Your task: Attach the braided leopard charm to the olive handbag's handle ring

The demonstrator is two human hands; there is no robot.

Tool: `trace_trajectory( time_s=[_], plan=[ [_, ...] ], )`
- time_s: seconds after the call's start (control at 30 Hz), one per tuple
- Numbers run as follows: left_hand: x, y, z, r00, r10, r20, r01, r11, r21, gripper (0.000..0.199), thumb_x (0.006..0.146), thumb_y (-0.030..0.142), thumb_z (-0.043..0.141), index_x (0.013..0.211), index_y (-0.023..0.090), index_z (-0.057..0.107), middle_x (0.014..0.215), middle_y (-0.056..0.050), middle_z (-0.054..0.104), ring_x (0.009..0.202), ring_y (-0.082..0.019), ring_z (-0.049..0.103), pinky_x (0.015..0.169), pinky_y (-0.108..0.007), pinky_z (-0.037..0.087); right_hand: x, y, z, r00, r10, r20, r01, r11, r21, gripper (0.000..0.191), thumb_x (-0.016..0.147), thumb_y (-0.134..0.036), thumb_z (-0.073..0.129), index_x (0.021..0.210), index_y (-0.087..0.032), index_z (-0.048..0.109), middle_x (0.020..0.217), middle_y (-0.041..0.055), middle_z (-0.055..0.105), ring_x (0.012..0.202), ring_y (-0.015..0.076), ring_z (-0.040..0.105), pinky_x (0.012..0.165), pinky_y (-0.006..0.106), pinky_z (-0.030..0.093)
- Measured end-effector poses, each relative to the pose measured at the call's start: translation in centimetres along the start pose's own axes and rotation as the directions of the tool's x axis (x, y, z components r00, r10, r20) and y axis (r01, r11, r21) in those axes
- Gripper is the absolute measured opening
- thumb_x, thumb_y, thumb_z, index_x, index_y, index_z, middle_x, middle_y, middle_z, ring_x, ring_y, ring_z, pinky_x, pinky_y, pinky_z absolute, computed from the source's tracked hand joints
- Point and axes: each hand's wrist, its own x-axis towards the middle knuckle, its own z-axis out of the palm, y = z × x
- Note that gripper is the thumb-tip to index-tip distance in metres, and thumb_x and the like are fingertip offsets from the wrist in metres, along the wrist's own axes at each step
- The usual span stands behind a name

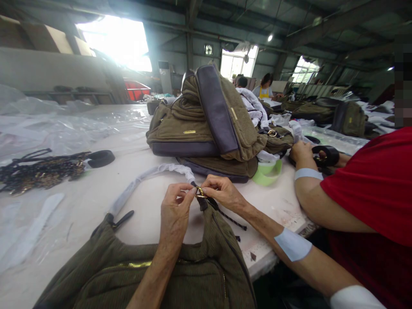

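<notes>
Ahead, left hand (175,206) and right hand (222,193) pinch a brass ring (200,192) by stacked bags (189,120).

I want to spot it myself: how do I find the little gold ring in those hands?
Find the long white table, then the green bag at its near edge. Above that bag, the left hand and right hand meet. The little gold ring is pinched between them, unlike the other gold ring farther back.

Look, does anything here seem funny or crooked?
Yes, the top bag in the pile looks crooked. It tips to one side and slumps over the lower bag, so the pile looks lopsided.
</notes>
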Motion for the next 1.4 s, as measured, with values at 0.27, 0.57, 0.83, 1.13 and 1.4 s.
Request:
trace_trajectory(
  time_s=[0.27, 0.57, 0.83, 1.13, 1.4],
  plan=[
    [0.1, 0.4, 0.1, 0.982, -0.184, 0.045, 0.189, 0.946, -0.263, 0.019, 0.072, 0.034, 0.069, 0.077, 0.017, 0.062, 0.078, -0.004, 0.069, 0.08, -0.018, 0.063, 0.079, -0.03, 0.046, -0.7, -1.1, -2.6, 0.989, -0.142, -0.033, 0.115, 0.902, -0.417, 0.017, 0.076, -0.02, 0.067, 0.092, -0.019, 0.072, 0.073, 0.0002, 0.052, 0.065, 0.0105, 0.047, 0.061, 0.024, 0.036],
    [0.4, 0.3, -0.2, 0.953, -0.302, 0.027, 0.284, 0.858, -0.428, 0.022, 0.069, 0.032, 0.072, 0.078, 0.017, 0.059, 0.077, -0.004, 0.071, 0.078, -0.016, 0.065, 0.084, -0.033, 0.047, -0.7, -0.1, -4.4, 0.996, -0.08, -0.049, 0.052, 0.901, -0.43, 0.009, 0.077, -0.024, 0.066, 0.078, -0.018, 0.073, 0.074, 0.0015, 0.055, 0.062, 0.01, 0.048, 0.056, 0.024, 0.035],
    [0.5, 0.6, -0.7, 0.925, -0.375, 0.061, 0.33, 0.713, -0.619, 0.023, 0.07, 0.028, 0.072, 0.078, 0.018, 0.053, 0.083, -0.004, 0.072, 0.082, -0.017, 0.068, 0.089, -0.034, 0.045, 0.0, 0.1, -5.5, 0.964, -0.062, -0.257, 0.017, 0.985, -0.172, 0.011, 0.071, -0.027, 0.071, 0.07, -0.016, 0.069, 0.073, 0.0011, 0.056, 0.063, 0.0103, 0.047, 0.055, 0.024, 0.035],
    [0.7, 1.3, -0.7, 0.94, -0.321, 0.115, 0.304, 0.634, -0.711, 0.024, 0.067, 0.025, 0.075, 0.08, 0.017, 0.056, 0.066, 0.002, 0.067, 0.063, -0.01, 0.063, 0.074, -0.026, 0.05, 1.3, -2.6, -0.9, 0.988, 0.144, -0.056, -0.105, 0.89, 0.444, 0.021, 0.067, -0.031, 0.074, 0.071, -0.015, 0.062, 0.078, 0.0039, 0.066, 0.05, 0.0067, 0.05, 0.042, 0.019, 0.035],
    [0.8, 1.4, -0.9, 0.946, -0.286, 0.149, 0.309, 0.668, -0.677, 0.023, 0.062, 0.021, 0.077, 0.077, 0.014, 0.061, 0.067, 0.0, 0.066, 0.062, -0.009, 0.06, 0.064, -0.021, 0.049, 2.6, -2.9, 2.0, 0.989, 0.144, 0.033, -0.147, 0.953, 0.264, 0.022, 0.068, -0.034, 0.072, 0.075, -0.013, 0.069, 0.05, -0.0038, 0.052, 0.042, 0.0037, 0.036, 0.041, 0.017, 0.028]
  ],
)
